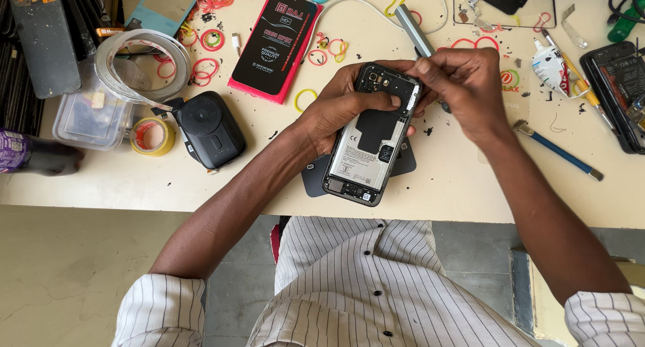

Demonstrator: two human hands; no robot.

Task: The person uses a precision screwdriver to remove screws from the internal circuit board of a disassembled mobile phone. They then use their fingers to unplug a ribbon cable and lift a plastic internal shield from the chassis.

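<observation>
Right hand: right hand point(463, 92) is curled tight around a grey-handled screwdriver point(413, 28), tip down at the top right corner of the phone.
Left hand: left hand point(346, 108) is closed on the opened smartphone point(373, 142), thumb lying across its upper back, fingers wrapped behind.
Phone position: held just above the table edge point(101, 192), over a dark back cover point(403, 162) lying flat.
Long axis: runs from the camera end, up and right, to the lower end, down and left toward the person.
Nearer hand: both touch the upper end; the right meets it from the right, the left from the left.
Around: black round-cornered device point(211, 128), tape roll point(151, 135), blue-handled tool point(561, 152).
</observation>
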